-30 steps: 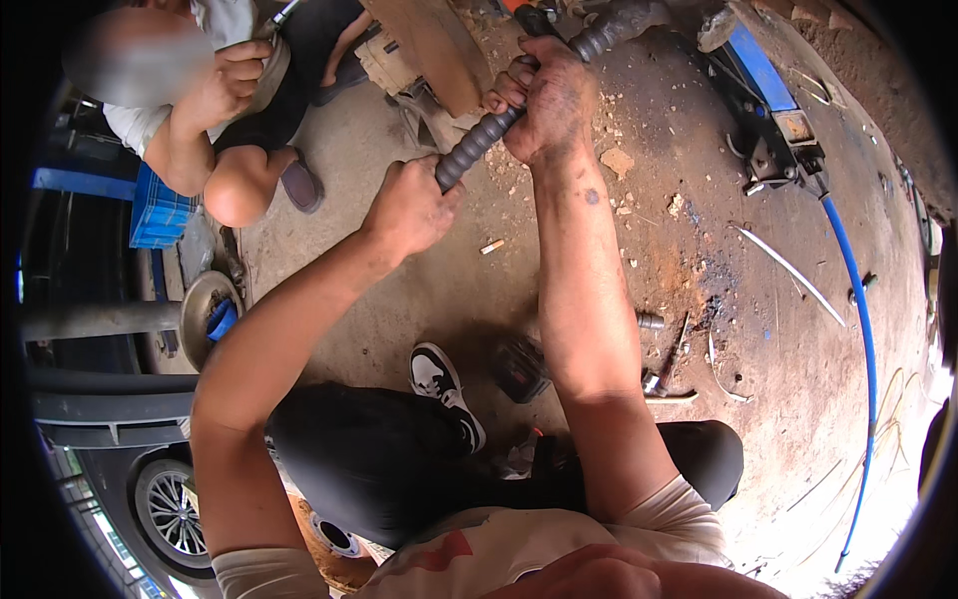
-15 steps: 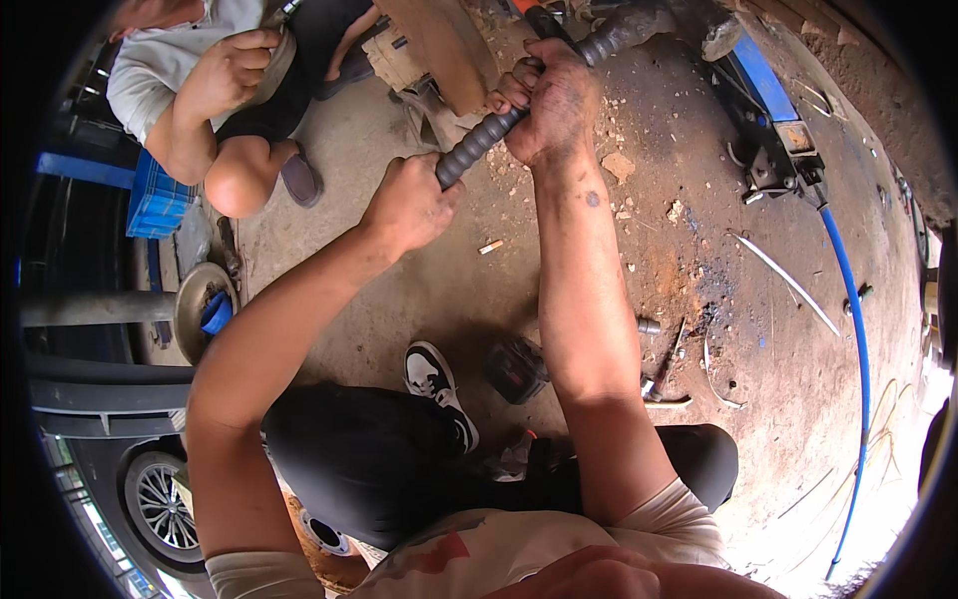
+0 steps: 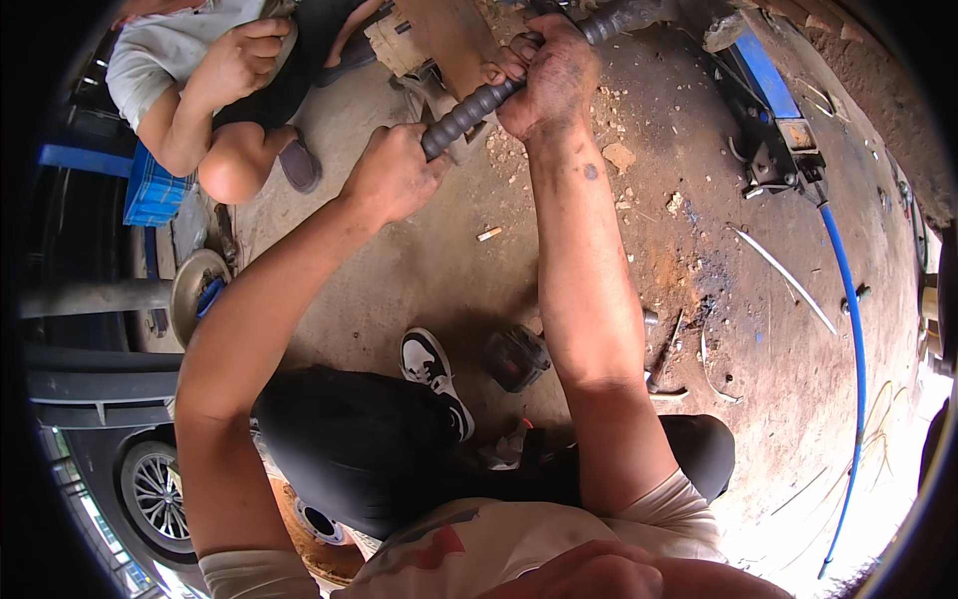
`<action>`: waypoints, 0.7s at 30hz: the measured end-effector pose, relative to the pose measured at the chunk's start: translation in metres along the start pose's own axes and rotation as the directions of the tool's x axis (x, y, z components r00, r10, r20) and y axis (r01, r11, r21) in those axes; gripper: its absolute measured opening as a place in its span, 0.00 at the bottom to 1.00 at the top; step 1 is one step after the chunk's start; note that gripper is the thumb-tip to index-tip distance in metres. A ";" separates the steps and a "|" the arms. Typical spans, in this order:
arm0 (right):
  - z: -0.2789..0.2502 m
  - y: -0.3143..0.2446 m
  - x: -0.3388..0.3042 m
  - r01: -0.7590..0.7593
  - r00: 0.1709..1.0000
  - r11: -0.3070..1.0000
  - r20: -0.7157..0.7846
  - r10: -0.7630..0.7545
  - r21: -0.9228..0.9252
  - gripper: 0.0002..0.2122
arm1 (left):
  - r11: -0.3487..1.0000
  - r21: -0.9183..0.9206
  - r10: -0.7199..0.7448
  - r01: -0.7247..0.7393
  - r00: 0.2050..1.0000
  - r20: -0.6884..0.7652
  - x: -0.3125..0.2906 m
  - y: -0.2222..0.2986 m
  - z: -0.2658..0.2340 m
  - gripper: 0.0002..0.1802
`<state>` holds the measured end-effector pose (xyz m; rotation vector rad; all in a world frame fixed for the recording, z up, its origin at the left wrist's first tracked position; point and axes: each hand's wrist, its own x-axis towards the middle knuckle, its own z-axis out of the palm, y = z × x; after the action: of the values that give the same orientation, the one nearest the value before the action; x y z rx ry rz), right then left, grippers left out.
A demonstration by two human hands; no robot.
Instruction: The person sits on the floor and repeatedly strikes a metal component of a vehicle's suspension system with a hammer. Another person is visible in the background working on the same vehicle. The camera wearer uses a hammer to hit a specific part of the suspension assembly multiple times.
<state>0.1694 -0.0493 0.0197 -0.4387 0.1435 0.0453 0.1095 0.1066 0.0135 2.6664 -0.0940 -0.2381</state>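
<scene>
A dark grey ribbed rod (image 3: 473,115) runs slantwise across the upper middle. My left hand (image 3: 395,176) is closed around its lower left end. Farther up, my right hand (image 3: 556,82), smudged with dark grime, has its fingers curled around the same rod, which comes out again on the hand's far side. The rod's far end reaches the top edge, where its shape is unclear. A dark piece (image 3: 545,7) shows just above my right hand; whether that hand touches it I cannot tell.
A person's hand (image 3: 249,58) is raised at upper left, beside a blue crate (image 3: 157,188). A wooden block (image 3: 449,45) stands ahead. At right are a blue floor jack (image 3: 766,75) and blue hose (image 3: 858,339). A hammer (image 3: 667,364), cigarette (image 3: 489,234) and crumbs litter the floor.
My left hand and the rod's near end have shifted slightly left and upward in view. My right hand has moved up a little. An orange-and-black handle at the top edge has mostly left view.
</scene>
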 end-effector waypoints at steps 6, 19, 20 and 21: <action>-0.030 -0.013 -0.041 0.354 0.923 0.894 0.050 -0.381 0.273 0.14 | 0.842 0.353 0.411 -0.408 0.909 0.068 0.025 0.013 -0.016 0.16; -0.035 -0.024 -0.013 -0.019 0.998 0.999 0.065 0.015 0.051 0.07 | 0.977 0.065 0.207 -0.205 0.978 -0.015 -0.011 0.011 0.034 0.10; -0.045 -0.023 -0.016 -0.049 0.999 0.992 0.001 0.049 0.117 0.09 | 0.948 0.142 0.292 -0.286 0.956 -0.026 -0.014 0.008 0.041 0.06; -0.059 -0.022 -0.019 -0.055 0.998 0.985 -0.024 0.059 0.162 0.10 | 0.958 0.114 0.261 -0.263 0.965 0.032 -0.016 0.007 0.046 0.05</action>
<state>0.1451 -0.0948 -0.0214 -0.2732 0.1865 0.0831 0.0849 0.0815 -0.0217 2.7307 -0.4774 -0.1728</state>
